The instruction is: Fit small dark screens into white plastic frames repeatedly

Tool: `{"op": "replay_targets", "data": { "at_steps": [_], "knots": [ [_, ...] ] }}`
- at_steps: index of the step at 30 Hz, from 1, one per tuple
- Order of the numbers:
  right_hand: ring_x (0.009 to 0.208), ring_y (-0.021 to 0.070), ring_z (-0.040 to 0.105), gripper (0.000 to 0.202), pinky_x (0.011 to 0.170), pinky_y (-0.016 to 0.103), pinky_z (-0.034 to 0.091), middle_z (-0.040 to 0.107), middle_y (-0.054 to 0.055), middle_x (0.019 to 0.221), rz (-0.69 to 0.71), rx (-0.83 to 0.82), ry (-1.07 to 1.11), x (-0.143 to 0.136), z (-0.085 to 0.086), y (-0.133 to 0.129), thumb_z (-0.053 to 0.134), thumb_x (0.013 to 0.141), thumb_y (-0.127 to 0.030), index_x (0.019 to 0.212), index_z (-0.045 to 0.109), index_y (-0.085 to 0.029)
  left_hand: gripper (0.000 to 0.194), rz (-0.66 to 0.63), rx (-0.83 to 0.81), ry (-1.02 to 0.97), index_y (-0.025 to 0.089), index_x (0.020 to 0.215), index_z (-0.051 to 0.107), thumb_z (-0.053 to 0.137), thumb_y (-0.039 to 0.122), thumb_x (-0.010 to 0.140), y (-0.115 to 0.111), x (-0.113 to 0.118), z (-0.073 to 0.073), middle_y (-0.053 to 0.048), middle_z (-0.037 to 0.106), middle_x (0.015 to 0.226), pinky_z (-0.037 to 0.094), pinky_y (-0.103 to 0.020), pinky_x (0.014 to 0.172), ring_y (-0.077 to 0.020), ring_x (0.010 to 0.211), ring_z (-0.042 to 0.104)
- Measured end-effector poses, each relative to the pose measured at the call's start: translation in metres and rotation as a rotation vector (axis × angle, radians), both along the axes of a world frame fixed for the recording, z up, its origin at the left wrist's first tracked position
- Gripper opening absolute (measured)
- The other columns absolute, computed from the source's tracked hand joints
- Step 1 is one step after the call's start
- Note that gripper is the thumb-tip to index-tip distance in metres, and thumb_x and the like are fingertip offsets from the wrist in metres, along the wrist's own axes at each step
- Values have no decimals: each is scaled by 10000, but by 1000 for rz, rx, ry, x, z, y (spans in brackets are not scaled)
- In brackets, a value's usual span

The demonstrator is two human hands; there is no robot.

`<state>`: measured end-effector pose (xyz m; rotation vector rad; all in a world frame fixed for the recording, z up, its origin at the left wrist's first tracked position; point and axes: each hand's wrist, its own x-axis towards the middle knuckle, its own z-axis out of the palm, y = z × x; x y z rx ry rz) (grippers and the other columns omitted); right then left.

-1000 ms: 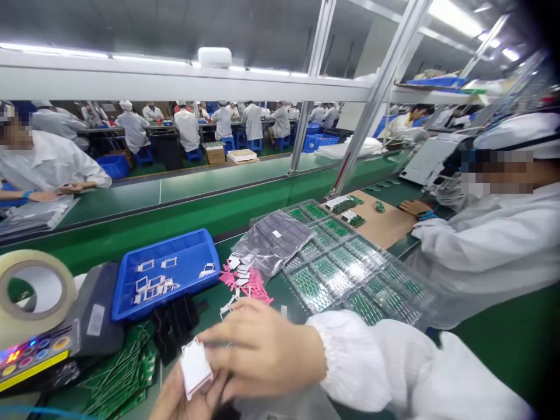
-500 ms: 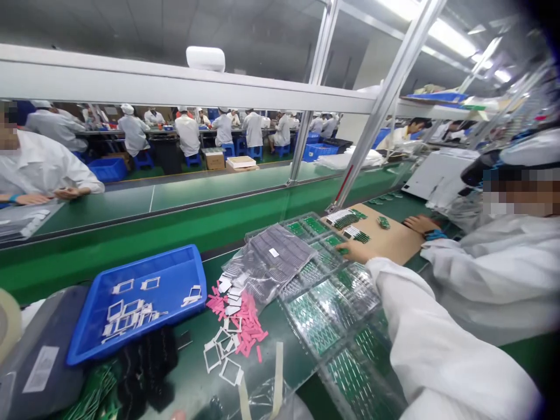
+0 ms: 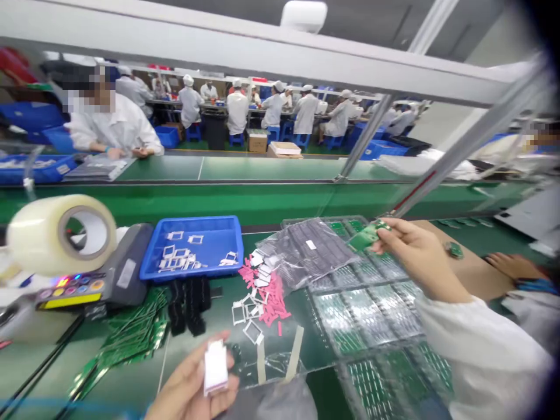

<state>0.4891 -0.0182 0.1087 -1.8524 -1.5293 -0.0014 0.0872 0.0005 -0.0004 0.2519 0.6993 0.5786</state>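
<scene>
Near the bottom, my left hand [image 3: 192, 382] is closed around a small white rectangular piece [image 3: 216, 367] with a thin pinkish strip along its lower edge. My right hand [image 3: 409, 251] pinches a green circuit board [image 3: 365, 237] between thumb and fingers, held above clear plastic trays [image 3: 312, 318] filled with green boards. A plastic bag of grey strips [image 3: 301, 251] lies left of that board. Pink strips [image 3: 275, 294] and white frames [image 3: 254, 332] are scattered between my hands. More white frames [image 3: 177, 258] sit in a blue tray [image 3: 147, 263].
A tape roll [image 3: 26, 236] and a grey device with lit buttons [image 3: 135, 248] stand at left, beside loose green boards [image 3: 126, 332] and black strips [image 3: 189, 303]. Another person's hand [image 3: 514, 265] rests near brown cardboard [image 3: 470, 265] at right. A metal post [image 3: 464, 149] slants nearby.
The view has swung left. My right hand has lifted from the trays with a circuit board. My left hand, barely visible before, has come into view holding the white piece.
</scene>
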Motion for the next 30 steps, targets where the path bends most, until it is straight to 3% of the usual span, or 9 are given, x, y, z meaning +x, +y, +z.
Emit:
{"op": "replay_targets", "data": {
  "at_steps": [3, 7, 11, 15, 19, 22, 25, 27, 30],
  "knots": [
    [503, 137, 654, 179, 485, 245, 521, 685, -13, 579, 136, 110, 95, -76, 3, 9, 514, 883, -315, 973, 654, -251, 321, 19, 92, -123, 190, 1038, 678, 699, 263, 726, -1, 4, 17, -79, 715, 862, 523, -333, 759, -191, 759, 680],
    [750, 177, 702, 207, 656, 292, 587, 733, -1, 865, 511, 266, -244, -179, -2, 9, 541, 862, -195, 997, 655, -303, 341, 82, 231, -263, 198, 1052, 660, 707, 269, 722, -1, -3, 27, -69, 715, 892, 527, -338, 768, -203, 804, 692],
    [926, 171, 673, 297, 814, 294, 569, 716, 32, 998, 853, 365, -307, -239, -23, 6, 457, 894, -141, 1105, 629, -260, 358, 196, 328, -280, 203, 1069, 658, 705, 288, 725, -3, -19, 35, -63, 715, 915, 513, -280, 750, -169, 818, 674],
    [989, 164, 651, 259, 840, 287, 565, 724, 67, 965, 914, 430, -299, -273, -41, 10, 487, 864, -83, 1062, 634, -164, 303, 295, 391, -231, 189, 1015, 693, 702, 290, 729, -5, -38, 43, -41, 709, 797, 469, -196, 675, -108, 719, 628],
    [982, 175, 657, 209, 823, 288, 572, 729, 72, 928, 890, 474, -248, -295, -45, 14, 540, 826, -85, 991, 649, -151, 271, 359, 362, -202, 189, 972, 712, 714, 281, 717, -4, -52, 43, -26, 700, 740, 453, -162, 644, -93, 703, 616],
    [910, 180, 679, 246, 791, 300, 575, 727, 67, 932, 853, 461, -230, -299, -41, 15, 547, 820, -94, 1039, 627, -173, 289, 401, 357, -193, 204, 989, 707, 720, 276, 709, -3, -59, 36, -32, 715, 782, 476, -206, 693, -122, 743, 642],
    [683, 162, 682, 288, 642, 273, 564, 724, 37, 821, 725, 428, -250, -299, -31, 18, 532, 835, -105, 1097, 595, -205, 345, 461, 381, -138, 233, 1041, 687, 723, 286, 702, -2, -64, 28, -43, 729, 889, 489, -299, 787, -180, 821, 669],
    [512, 137, 616, 269, 519, 254, 499, 679, -4, 657, 660, 403, -278, -303, -24, 23, 508, 847, -100, 1067, 605, -220, 352, 500, 409, -42, 245, 1057, 681, 716, 284, 709, -2, -65, 23, -49, 728, 930, 476, -332, 822, -205, 861, 670],
    [458, 116, 559, 204, 462, 246, 412, 627, -21, 577, 691, 247, -304, -317, -18, 35, 467, 869, -122, 941, 636, -212, 339, 513, 460, 75, 245, 1058, 682, 704, 273, 721, -1, -63, 18, -53, 720, 946, 455, -328, 833, -194, 870, 647]
  ]
}}
